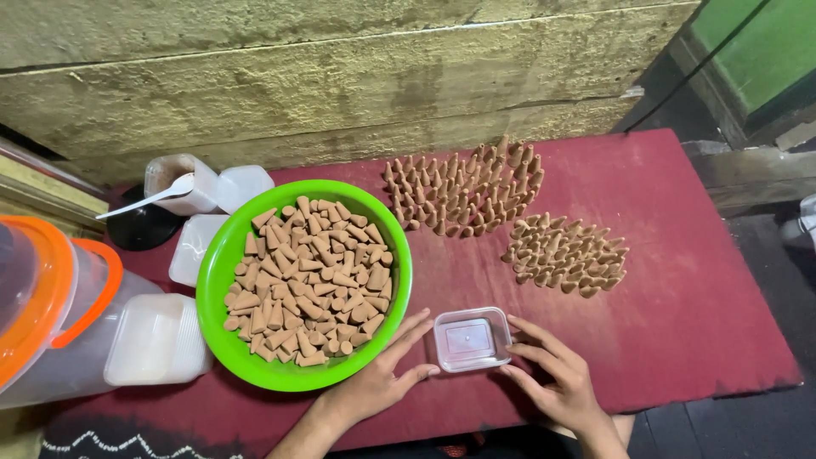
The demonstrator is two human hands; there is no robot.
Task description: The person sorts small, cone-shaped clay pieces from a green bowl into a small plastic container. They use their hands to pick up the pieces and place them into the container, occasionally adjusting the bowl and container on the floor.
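Note:
A small clear square plastic container (470,339) sits empty on the dark red table cover (680,280) near the front edge. My left hand (387,374) rests flat just left of it, fingers spread, fingertips beside the container and near the rim of a green bowl (223,255). My right hand (552,374) lies to the container's right, fingers apart, tips touching or nearly touching its side. The green bowl is heaped with brown cones (310,276). Two groups of upright brown cones stand on the cover, one at the back (463,189) and one to the right (565,253).
Several clear plastic tubs (157,340) stand at the left, one holding a white spoon (153,197). A clear jug with an orange lid (42,306) is at the far left. A rough concrete wall (340,76) runs behind the table.

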